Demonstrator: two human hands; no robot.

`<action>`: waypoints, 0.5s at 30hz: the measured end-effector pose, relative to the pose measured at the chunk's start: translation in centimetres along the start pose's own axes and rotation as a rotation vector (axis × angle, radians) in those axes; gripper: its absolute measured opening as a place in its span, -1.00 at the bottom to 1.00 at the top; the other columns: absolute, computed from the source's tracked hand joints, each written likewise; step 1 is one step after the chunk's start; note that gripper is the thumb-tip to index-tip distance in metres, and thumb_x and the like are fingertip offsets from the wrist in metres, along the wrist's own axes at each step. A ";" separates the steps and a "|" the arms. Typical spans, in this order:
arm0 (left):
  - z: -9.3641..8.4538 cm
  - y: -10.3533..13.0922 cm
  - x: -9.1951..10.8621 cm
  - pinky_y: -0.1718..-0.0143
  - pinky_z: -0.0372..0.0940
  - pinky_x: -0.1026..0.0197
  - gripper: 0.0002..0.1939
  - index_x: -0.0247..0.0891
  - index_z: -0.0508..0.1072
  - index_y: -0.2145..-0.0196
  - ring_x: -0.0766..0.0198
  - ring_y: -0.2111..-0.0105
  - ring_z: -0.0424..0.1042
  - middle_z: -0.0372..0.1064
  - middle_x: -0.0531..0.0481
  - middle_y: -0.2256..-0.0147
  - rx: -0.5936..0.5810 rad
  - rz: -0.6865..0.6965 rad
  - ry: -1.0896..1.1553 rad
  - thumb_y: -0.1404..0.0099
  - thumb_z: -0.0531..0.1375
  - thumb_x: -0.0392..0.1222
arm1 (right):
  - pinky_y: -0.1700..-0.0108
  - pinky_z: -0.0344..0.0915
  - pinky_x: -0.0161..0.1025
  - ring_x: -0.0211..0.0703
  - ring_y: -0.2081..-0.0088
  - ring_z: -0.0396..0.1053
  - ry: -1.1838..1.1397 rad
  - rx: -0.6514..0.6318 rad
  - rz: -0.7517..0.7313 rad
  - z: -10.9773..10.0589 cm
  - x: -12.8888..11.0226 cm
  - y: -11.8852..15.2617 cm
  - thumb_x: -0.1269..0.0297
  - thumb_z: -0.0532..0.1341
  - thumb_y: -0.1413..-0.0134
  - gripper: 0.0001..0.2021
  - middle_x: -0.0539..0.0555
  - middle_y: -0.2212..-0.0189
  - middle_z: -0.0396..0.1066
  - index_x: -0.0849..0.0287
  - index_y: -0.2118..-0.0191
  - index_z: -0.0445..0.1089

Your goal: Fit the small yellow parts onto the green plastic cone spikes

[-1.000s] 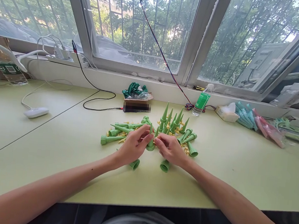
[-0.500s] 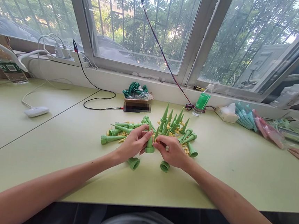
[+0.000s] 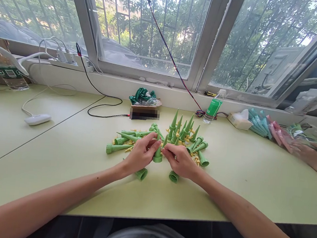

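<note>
My left hand (image 3: 141,151) is closed round a green plastic watering spike (image 3: 157,158), held with its point up and its wide ribbed collar down. My right hand (image 3: 182,161) pinches at the side of that spike, where a bit of a small yellow valve (image 3: 161,153) shows at the fingertips; the fingers hide most of it. Under my hands lie two loose green spikes, their open ends toward me: one spike (image 3: 142,174) on the left, another (image 3: 173,176) on the right. Beyond my hands stands a cluster of upright spikes (image 3: 187,129) with yellow valves fitted.
More green spikes (image 3: 117,148) and yellow valves lie left of my hands. At the back are a cardboard box (image 3: 145,108), a water bottle (image 3: 213,109) and a tissue box (image 3: 240,120). Another person's hands (image 3: 305,152) touch plastic packets (image 3: 279,135) at the right. A white mouse (image 3: 38,119) lies left.
My right fingers have shifted slightly at the spike's side, and less yellow shows between them. My left hand keeps its hold. The other person's hands have come farther in at the right, onto the packets.
</note>
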State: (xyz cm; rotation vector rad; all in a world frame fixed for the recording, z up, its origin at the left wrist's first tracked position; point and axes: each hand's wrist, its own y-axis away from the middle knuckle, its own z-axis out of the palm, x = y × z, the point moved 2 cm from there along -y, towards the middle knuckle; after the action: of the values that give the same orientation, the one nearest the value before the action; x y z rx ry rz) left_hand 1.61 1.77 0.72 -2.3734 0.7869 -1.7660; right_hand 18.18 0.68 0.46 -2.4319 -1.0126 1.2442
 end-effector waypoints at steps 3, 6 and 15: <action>-0.1 0.2 0.2 0.64 0.01 0.37 -0.79 -0.22 0.24 0.30 0.47 0.65 0.05 0.12 0.18 0.57 0.042 0.065 -0.098 -0.44 0.03 -0.06 | 0.46 -0.07 -0.30 -0.33 0.55 -0.11 -0.026 0.006 0.014 0.0 -0.1 -0.1 0.23 0.02 -0.32 -0.65 -0.13 0.61 -0.07 0.12 0.50 -0.08; -0.2 0.3 0.4 0.58 0.01 0.37 -0.83 -0.22 0.24 0.30 0.43 0.59 0.05 0.10 0.16 0.56 0.074 0.173 -0.215 -0.44 0.03 -0.11 | 0.48 -0.07 -0.31 -0.34 0.56 -0.11 -0.075 0.005 0.066 0.0 -0.1 0.0 0.18 0.01 -0.33 -0.63 -0.13 0.63 -0.06 0.12 0.51 -0.06; -0.3 0.9 0.9 0.49 0.13 0.34 -0.94 -0.22 0.29 0.21 0.38 0.55 0.16 0.25 0.10 0.50 0.074 0.553 -0.501 -0.41 0.03 -0.30 | 0.63 0.01 -0.36 -0.38 0.72 0.02 -0.446 -0.051 0.269 0.5 0.0 0.0 0.00 0.04 -0.31 -0.62 -0.17 0.74 0.09 0.12 0.47 0.11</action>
State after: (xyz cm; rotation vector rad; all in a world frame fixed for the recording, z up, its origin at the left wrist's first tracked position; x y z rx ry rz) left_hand 1.22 0.65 1.30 -2.1174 1.1169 -0.9240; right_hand 17.80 0.64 0.18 -2.4436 -0.8378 1.9365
